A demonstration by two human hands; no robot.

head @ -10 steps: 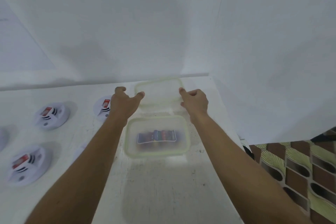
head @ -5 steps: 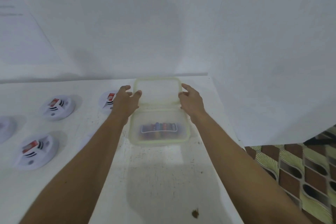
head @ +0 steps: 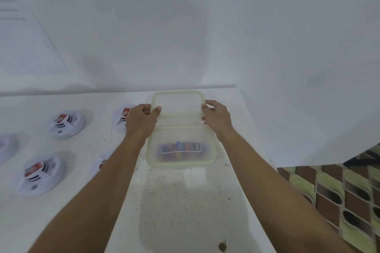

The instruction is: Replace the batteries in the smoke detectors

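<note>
Surface (head: 185,201) setup, early stage: battery box uncovered, detector work not started.

Smoke detectors (head: 66,122) sit in rows on the left of the surface. Five are in view, one half under the left forearm and one cut off by the frame edge. All look closed with red tags on top, so I'd judge no swap is done and all the replacing is left. Clear container (head: 148,150) stands centre-right, open on top. Lid (head: 178,104) is tilted up just past the container's far rim; can't tell if they touch. Left hand (head: 141,122) and right hand (head: 218,117) each take one short side of the lid. Batteries (head: 181,147) lie in a row inside the container. Fingers (head: 158,110) are curled, thumbs on the lid rim, pinching it from both sides; nothing else held.
</note>
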